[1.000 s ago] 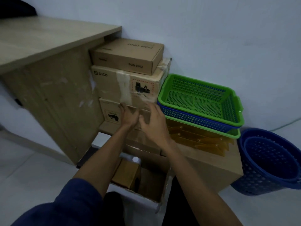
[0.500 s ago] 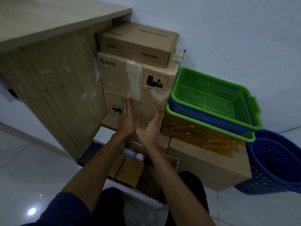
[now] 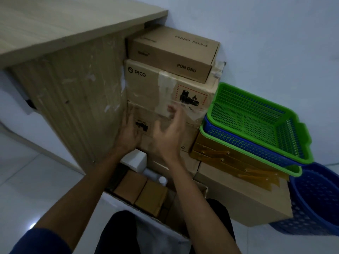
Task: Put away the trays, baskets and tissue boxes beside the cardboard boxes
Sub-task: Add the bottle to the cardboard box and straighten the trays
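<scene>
A stack of cardboard boxes (image 3: 165, 88) stands against the wall beside a wooden desk. Right of it, a green tray (image 3: 256, 114) is nested in a blue tray (image 3: 238, 142) and another green one (image 3: 275, 167), on brown wooden trays (image 3: 229, 158) atop a low cardboard box (image 3: 238, 195). My left hand (image 3: 128, 132) lies flat against the front of the lower box in the stack. My right hand (image 3: 170, 132) hovers in front of the boxes with fingers spread, blurred, holding nothing.
Nested blue round baskets (image 3: 319, 200) stand on the floor at the far right. An open box (image 3: 146, 197) with small brown cartons and a white bottle sits below my arms. The desk's side panel (image 3: 73, 107) closes the left; white tiled floor lies around.
The view has moved closer and lower. My right hand has lifted off the box front and spread its fingers; my left hand stays on the lower box.
</scene>
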